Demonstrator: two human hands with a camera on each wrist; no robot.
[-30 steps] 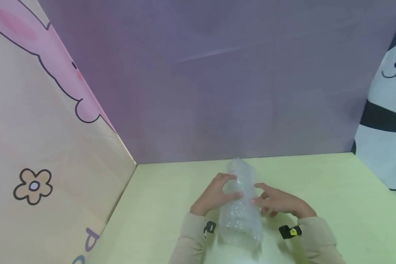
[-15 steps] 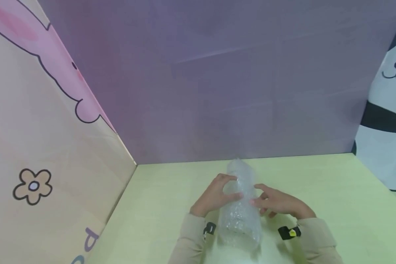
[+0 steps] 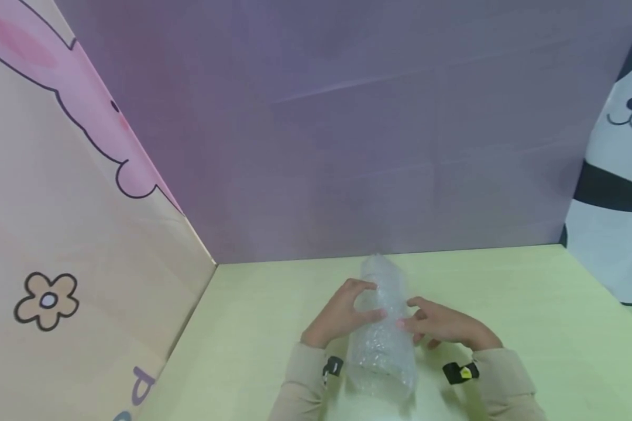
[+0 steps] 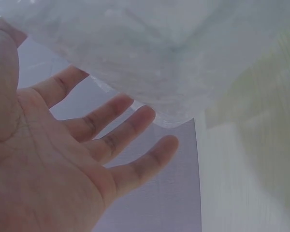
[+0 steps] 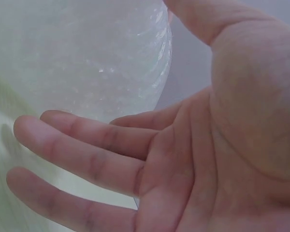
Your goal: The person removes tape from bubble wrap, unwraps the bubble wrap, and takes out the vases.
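A roll of clear bubble wrap (image 3: 381,345) lies lengthwise between the two hands in the head view, its near end toward me. My left hand (image 3: 339,316) is at its left side, thumb and index fingertip touching the top. In the left wrist view the fingers (image 4: 128,133) of that hand spread out fairly straight beside the wrap (image 4: 183,63). On the right side, my right hand (image 3: 447,323) touches the roll with its thumb. The right wrist view shows its other fingers (image 5: 82,159) loosely extended below the wrap (image 5: 87,58). The roll's underside is mostly hidden.
The pale yellow-green table (image 3: 263,327) ends at a grey-purple back panel (image 3: 316,146). A side panel with a flower drawing (image 3: 47,300) stands at the left, and one with a panda (image 3: 616,193) at the right. Dark wrist devices (image 3: 459,372) sit by both cuffs.
Both hands keep nearly the same places on the bubble wrap roll. The head view has shifted slightly, so everything sits a little lower and further left.
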